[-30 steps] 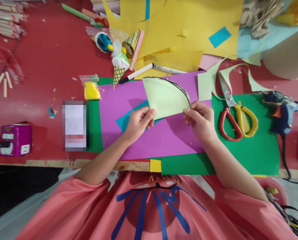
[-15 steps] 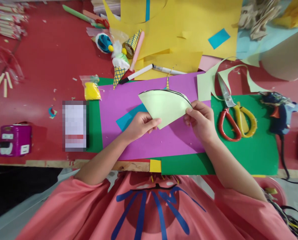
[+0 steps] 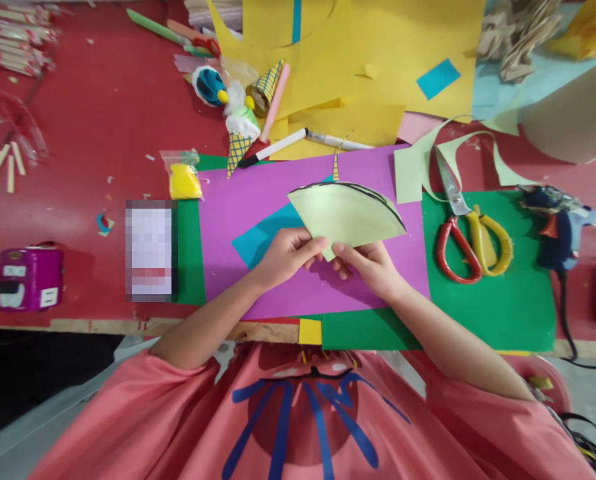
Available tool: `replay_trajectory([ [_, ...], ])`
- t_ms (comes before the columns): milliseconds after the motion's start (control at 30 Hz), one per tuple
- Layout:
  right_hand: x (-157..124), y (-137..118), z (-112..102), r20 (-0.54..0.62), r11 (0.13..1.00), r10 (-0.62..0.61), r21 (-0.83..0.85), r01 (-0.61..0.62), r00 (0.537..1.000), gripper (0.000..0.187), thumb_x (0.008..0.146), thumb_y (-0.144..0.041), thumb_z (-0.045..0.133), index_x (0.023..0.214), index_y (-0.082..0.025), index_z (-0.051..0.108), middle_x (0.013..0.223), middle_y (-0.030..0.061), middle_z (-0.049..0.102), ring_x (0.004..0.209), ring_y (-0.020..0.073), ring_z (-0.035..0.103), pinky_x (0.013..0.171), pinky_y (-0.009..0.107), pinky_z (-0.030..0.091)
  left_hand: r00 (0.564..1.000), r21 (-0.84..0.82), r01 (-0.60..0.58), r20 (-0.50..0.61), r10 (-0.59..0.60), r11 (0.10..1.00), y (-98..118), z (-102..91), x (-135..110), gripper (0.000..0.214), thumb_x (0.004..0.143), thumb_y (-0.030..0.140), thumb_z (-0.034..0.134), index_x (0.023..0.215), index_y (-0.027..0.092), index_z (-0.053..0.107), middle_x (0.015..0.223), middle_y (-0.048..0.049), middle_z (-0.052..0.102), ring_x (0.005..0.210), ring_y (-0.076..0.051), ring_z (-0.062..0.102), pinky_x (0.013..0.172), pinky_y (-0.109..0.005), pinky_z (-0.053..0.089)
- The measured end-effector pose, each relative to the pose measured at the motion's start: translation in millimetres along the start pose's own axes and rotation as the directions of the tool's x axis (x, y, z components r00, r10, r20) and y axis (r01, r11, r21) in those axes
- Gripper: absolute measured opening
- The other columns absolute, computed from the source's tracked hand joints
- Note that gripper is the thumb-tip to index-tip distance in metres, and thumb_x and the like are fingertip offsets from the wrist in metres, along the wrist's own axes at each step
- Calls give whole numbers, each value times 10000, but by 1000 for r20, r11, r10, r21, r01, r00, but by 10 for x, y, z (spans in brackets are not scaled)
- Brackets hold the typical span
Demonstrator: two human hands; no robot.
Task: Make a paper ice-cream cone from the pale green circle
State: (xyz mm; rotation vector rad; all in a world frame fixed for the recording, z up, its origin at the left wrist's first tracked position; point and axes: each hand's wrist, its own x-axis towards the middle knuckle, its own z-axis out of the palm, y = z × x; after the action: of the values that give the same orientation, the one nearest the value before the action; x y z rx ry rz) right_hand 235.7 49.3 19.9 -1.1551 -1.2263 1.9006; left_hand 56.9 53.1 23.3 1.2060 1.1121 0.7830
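A pale green folded paper wedge (image 3: 345, 212) with a black line along its curved edge is held over a purple sheet (image 3: 258, 303). My left hand (image 3: 294, 253) pinches it on the left side close to its pointed tip. With thumb and fingers, my right hand (image 3: 365, 265) grips the lower edge just right of that tip. Partly under the wedge and my left hand lies a blue sheet of paper (image 3: 258, 240). The fingers beneath the paper are partly hidden.
Scissors (image 3: 461, 220) lie to the right on a green sheet (image 3: 518, 293), beside a blue glue gun (image 3: 563, 233). Markers (image 3: 283, 143), ice cream cone crafts (image 3: 238, 143) and a bag of yellow clay (image 3: 184, 180) sit behind and left.
My right hand has slid from the wedge's right corner down to near its tip, beside my left hand. The wedge has shifted slightly right and rotated a little clockwise.
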Motion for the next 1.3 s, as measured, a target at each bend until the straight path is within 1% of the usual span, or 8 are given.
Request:
replay_trajectory([
  [167,-1,1,-31,35,1000,19,-6,-19,999,389,833,-476,616,630,-147,582,548,-6,559,444,61,462,440,217,357,973,-92,-88,-221,66,992,-80,-163,87,376,813,427,610,539,176,553,386,58,407,338,-43,335,357,-187,235],
  [267,-11,16,-47,57,1000,22,-23,-21,998,369,842,-452,613,635,-148,581,548,-10,555,447,62,460,444,220,359,886,-104,-221,-436,155,970,-87,-299,155,372,795,373,618,502,182,494,390,65,369,345,-44,324,367,-188,228],
  [367,-12,12,-50,17,999,23,-27,-22,1000,370,847,-449,608,633,-149,584,543,-7,556,449,68,467,444,224,360,845,-139,-312,-493,207,940,-64,-355,169,466,818,507,560,494,186,468,397,62,346,346,-49,300,366,-197,226],
  [500,-5,-9,-31,-17,1000,25,-8,-25,1000,380,835,-468,619,630,-150,593,545,-1,570,439,70,475,437,228,360,978,-56,-155,-147,146,986,-31,-231,81,471,749,618,616,604,172,571,452,40,476,371,-52,387,366,-186,275],
  [600,-5,-18,-17,39,999,50,-9,-50,998,391,812,-493,637,635,-145,616,514,-2,568,430,79,483,423,227,356,995,88,25,93,-33,996,-8,-118,13,458,772,534,639,533,156,537,436,21,502,384,-57,440,376,-175,311],
  [900,83,-66,-223,-317,976,-126,128,174,940,231,834,-361,648,695,-190,582,604,-34,584,456,68,524,409,194,383,999,84,23,24,-26,996,18,-230,32,439,803,395,606,457,160,470,387,31,457,355,-40,414,372,-161,320],
  [1100,93,-80,-240,-293,981,-155,63,181,944,199,799,-331,687,717,-189,574,587,-42,570,452,69,510,418,201,392,989,-165,118,-67,-130,979,11,-208,77,289,756,405,581,639,142,587,479,-11,603,379,-102,540,385,-197,436],
  [1300,56,-59,-166,-230,975,-221,-37,218,948,187,825,-317,669,724,-178,597,583,-37,571,472,77,518,455,220,398,921,-381,374,256,-292,845,26,-183,82,291,754,334,595,877,77,650,699,-118,723,491,-168,644,429,-235,497],
])
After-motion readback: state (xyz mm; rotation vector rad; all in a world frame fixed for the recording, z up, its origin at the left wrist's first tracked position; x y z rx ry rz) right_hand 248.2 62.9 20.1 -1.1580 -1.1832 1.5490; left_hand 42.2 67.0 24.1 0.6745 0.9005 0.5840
